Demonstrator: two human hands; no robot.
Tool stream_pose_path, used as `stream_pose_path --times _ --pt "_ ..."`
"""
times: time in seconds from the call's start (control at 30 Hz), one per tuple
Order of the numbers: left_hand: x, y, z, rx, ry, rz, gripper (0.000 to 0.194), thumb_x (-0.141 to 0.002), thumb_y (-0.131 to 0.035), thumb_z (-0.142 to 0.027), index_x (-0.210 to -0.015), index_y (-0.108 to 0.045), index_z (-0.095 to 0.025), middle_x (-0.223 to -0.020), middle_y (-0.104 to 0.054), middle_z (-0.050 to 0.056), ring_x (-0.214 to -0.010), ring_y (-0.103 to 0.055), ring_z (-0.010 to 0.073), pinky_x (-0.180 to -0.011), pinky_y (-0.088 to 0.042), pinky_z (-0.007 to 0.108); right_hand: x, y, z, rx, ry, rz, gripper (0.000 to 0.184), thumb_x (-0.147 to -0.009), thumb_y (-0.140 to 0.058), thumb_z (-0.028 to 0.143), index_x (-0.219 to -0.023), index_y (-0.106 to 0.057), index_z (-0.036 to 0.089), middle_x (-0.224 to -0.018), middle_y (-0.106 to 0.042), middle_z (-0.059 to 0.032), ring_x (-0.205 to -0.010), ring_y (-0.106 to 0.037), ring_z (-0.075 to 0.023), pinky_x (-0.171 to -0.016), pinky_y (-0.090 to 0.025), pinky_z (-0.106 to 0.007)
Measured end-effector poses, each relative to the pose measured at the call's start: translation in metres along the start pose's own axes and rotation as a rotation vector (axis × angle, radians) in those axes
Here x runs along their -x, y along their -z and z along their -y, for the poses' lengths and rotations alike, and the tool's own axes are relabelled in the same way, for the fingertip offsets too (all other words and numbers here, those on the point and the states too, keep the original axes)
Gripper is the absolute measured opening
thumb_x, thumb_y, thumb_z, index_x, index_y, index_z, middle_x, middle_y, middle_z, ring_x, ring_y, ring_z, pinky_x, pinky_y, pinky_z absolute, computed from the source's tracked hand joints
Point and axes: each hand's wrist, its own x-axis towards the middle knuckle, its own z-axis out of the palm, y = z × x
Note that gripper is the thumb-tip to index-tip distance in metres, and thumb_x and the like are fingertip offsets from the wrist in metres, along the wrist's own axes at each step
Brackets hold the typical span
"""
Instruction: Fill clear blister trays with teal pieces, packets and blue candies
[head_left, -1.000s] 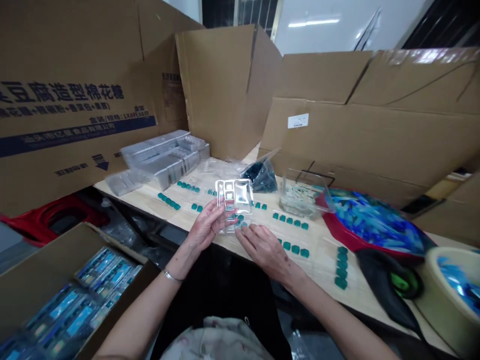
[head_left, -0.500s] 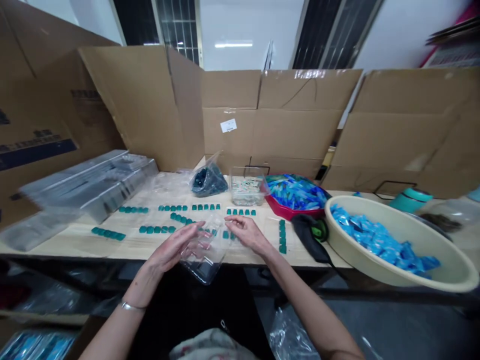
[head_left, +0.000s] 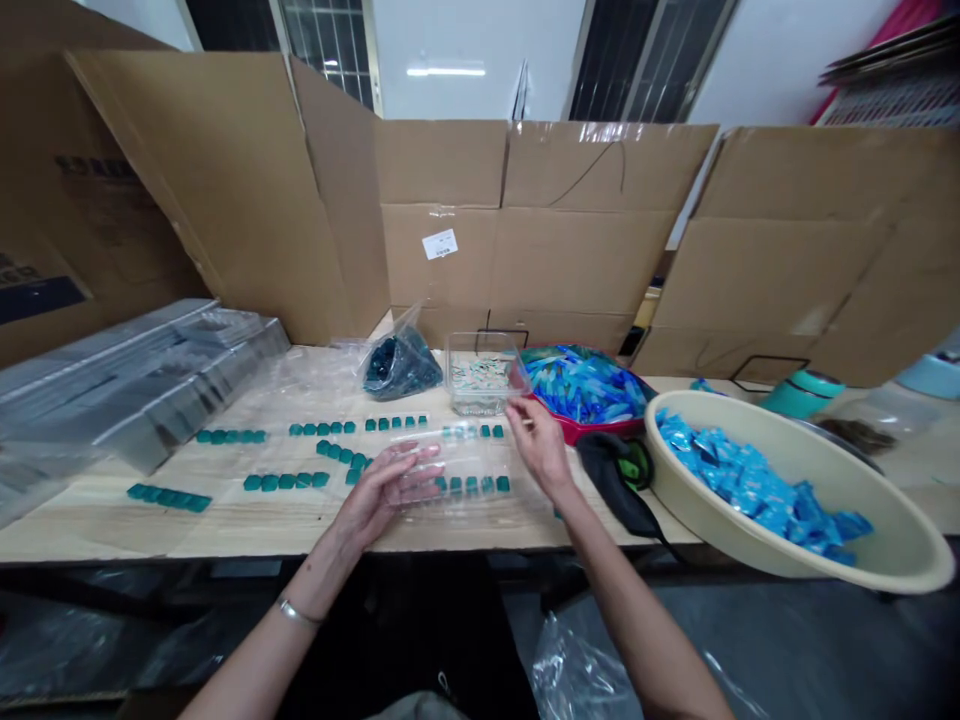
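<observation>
A clear plastic box [head_left: 480,510], thin and hard to make out, lies level over the near edge of the table between my hands. My left hand [head_left: 386,490] grips its left side, and some fingers show through the plastic. My right hand [head_left: 541,445] is by its far right corner, thumb and fingertips pinched together; whether they hold the box edge or something small is unclear. Short rows of teal cube-like pieces [head_left: 286,482] lie on the table, some visible through the box.
Clear plastic containers [head_left: 195,390] are stacked at left. Behind my hands stand a bag of dark pieces [head_left: 397,368], a clear tub [head_left: 484,380] and a red tray [head_left: 574,430] of blue pieces. A cream basin [head_left: 810,560] with blue packets is at right. Cardboard [head_left: 450,160] walls the back.
The clear plastic box has swung from a tilt toward me to nearly level and moved right. My right hand has gone right and away from my left hand. The head view has shifted.
</observation>
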Motion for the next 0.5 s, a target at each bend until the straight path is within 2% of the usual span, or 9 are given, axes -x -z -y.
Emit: stream_pose_path --times 0.07,0.1,0.17,0.27,0.37,0.5 --pt "-0.013 -0.006 -0.002 -0.071 0.13 0.141 0.035 -0.074 -0.063 -0.02 -0.106 -0.05 -0.016 -0.121 -0.056 0.017 -0.098 -0.061 0.0316 -0.079 -0.05 0.046 -0.038 0.011 -0.013 0.141 0.084 0.059 0.026 -0.083 -0.044 0.026 -0.097 -0.063 0.015 -0.098 -0.065 -0.0096 -0.087 -0.059 -0.0193 -0.082 -0.045 -0.031" --pt "-0.021 -0.012 -0.001 -0.102 0.182 0.211 0.036 -0.074 -0.064 -0.021 -0.106 -0.05 -0.016 -0.12 -0.056 0.018 -0.096 -0.061 0.0321 -0.076 -0.051 0.045 -0.057 0.012 -0.018 0.211 0.108 0.127 0.025 -0.082 -0.044 0.022 -0.095 -0.064 0.015 -0.097 -0.066 -0.009 -0.087 -0.06 -0.0193 -0.082 -0.044 -0.031" --pt "-0.037 -0.024 0.003 -0.136 0.248 0.324 0.04 -0.072 -0.066 -0.022 -0.107 -0.049 -0.017 -0.121 -0.055 0.019 -0.094 -0.062 0.0322 -0.073 -0.052 0.044 -0.092 0.006 -0.028 0.355 0.135 0.368 0.026 -0.08 -0.042 0.014 -0.093 -0.065 0.014 -0.096 -0.067 -0.0082 -0.087 -0.06 -0.0188 -0.081 -0.043 -0.029" --pt "-0.06 -0.041 0.01 -0.141 0.275 0.423 0.042 -0.071 -0.067 -0.025 -0.108 -0.048 -0.018 -0.122 -0.054 0.018 -0.092 -0.063 0.0309 -0.072 -0.052 0.043 -0.132 -0.017 -0.042 0.504 0.152 0.741 0.023 -0.075 -0.048 0.01 -0.088 -0.067 0.012 -0.091 -0.068 -0.007 -0.084 -0.06 -0.0176 -0.075 -0.043 -0.024" --pt "-0.079 -0.049 0.014 -0.12 0.296 0.489 0.042 -0.071 -0.066 -0.027 -0.108 -0.047 -0.019 -0.12 -0.055 0.017 -0.09 -0.064 0.0301 -0.071 -0.051 0.042 -0.155 -0.047 -0.057 0.546 0.16 0.902 0.019 -0.067 -0.06 0.014 -0.084 -0.068 0.013 -0.085 -0.068 -0.0052 -0.078 -0.06 -0.0169 -0.067 -0.042 -0.021" --pt "-0.089 -0.049 0.019 -0.058 0.331 0.513 0.042 -0.071 -0.065 -0.026 -0.109 -0.046 -0.02 -0.115 -0.058 0.016 -0.088 -0.064 0.0291 -0.069 -0.052 0.042 -0.163 -0.08 -0.073 0.573 0.187 1.051 0.04 -0.054 -0.072 0.017 -0.093 -0.066 0.014 -0.087 -0.067 -0.0039 -0.072 -0.057 -0.015 -0.06 -0.04 -0.018"
